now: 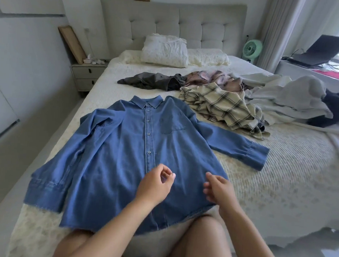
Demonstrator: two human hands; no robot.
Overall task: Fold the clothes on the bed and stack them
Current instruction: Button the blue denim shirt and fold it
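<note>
A blue denim shirt (136,146) is laid flat, front up and buttoned, on the near part of the bed (280,173), collar towards the headboard, both sleeves spread out. The left hand (156,183) is held over the shirt's lower front, fingers loosely curled, nothing gripped. The right hand (219,189) is seen beside it above the shirt's right hem, fingers relaxed, nothing held. Behind the shirt, a plaid shirt (224,109), a dark grey garment (151,81) and pale grey clothes (288,95) are heaped unfolded.
</note>
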